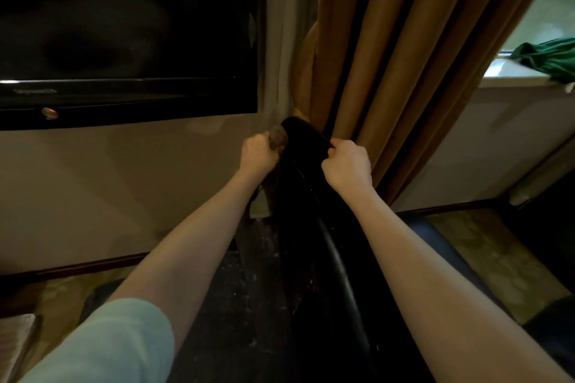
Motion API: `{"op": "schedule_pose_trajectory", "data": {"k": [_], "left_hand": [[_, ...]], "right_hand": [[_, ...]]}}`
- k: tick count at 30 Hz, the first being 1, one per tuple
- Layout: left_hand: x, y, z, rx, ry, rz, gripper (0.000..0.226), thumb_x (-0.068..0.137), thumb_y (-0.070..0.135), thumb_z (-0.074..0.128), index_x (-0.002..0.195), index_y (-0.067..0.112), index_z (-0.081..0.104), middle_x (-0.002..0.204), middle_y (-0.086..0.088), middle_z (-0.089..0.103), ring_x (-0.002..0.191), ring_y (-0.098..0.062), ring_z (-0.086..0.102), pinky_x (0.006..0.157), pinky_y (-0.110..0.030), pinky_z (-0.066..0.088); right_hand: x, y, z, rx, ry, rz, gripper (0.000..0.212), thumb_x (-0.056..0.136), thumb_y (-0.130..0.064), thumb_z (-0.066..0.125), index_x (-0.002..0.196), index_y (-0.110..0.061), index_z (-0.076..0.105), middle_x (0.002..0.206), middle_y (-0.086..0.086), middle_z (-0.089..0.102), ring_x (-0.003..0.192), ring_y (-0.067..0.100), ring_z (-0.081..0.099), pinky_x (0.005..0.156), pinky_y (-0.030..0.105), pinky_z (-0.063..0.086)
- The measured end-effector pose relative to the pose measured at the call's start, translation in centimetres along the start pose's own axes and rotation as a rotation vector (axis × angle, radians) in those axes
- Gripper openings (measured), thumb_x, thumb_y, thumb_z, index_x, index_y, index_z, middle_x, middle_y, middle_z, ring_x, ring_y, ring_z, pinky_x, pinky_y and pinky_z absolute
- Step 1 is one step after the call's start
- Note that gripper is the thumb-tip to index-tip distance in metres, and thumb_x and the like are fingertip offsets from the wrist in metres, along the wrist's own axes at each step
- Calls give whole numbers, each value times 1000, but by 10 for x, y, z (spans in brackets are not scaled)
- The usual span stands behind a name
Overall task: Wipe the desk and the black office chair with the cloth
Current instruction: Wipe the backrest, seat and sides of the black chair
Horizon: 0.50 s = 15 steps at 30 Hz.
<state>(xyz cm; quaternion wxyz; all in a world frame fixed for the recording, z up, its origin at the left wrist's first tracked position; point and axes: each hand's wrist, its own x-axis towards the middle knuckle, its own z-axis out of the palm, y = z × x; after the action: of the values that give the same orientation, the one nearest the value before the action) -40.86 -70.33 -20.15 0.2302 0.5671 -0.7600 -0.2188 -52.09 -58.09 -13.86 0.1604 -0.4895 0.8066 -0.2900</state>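
You seem to be on the black office chair (pixel 311 211) part, desk unseen: your left hand (pixel 258 154) clutches the cloth (pixel 278 135) against its top corner while your right hand (pixel 348 165) grips its upper edge

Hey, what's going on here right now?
A person appears to be wiping the black office chair. The left hand holds a bunched cloth against the top of the backrest, and the right hand grips the other side of that top edge. A brown curtain hangs just behind, with a dark TV on the wall to the left.
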Motion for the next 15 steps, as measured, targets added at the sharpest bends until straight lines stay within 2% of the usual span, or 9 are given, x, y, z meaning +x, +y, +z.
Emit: {"op": "schedule_pose_trajectory", "data": {"k": [4, 5, 9, 15], "left_hand": [[4, -4, 1, 89, -48, 92, 27, 90, 16, 55, 107, -4, 59, 108, -24, 61, 101, -40, 57, 80, -37, 44], [2, -6, 0, 122, -65, 122, 26, 89, 16, 56, 105, -3, 60, 106, -23, 62, 100, -39, 57, 79, -37, 44], [-12, -8, -4, 238, -123, 273, 23, 83, 5, 54, 104, -2, 60, 109, -21, 60, 106, -38, 51, 88, -37, 41], [-50, 5, -12, 328, -200, 450, 28, 82, -3, 53, 109, -2, 58, 115, -17, 55, 111, -34, 45, 91, -35, 38]], "right_hand": [[8, 5, 2, 25, 41, -3, 32, 94, -3, 43, 123, -3, 55, 93, 6, 55, 78, 19, 55, 71, 30, 50], [8, 5, 2, 31, 46, -2, 31, 94, -3, 43, 122, -3, 56, 93, 8, 57, 77, 19, 55, 71, 31, 51], [8, 4, 3, 57, 64, -3, 31, 93, 0, 45, 122, 2, 56, 116, 17, 60, 101, 29, 60, 86, 37, 52], [7, 3, 3, 64, 46, 17, 33, 92, 0, 47, 124, 1, 54, 119, 15, 59, 106, 28, 58, 87, 33, 50]]}}
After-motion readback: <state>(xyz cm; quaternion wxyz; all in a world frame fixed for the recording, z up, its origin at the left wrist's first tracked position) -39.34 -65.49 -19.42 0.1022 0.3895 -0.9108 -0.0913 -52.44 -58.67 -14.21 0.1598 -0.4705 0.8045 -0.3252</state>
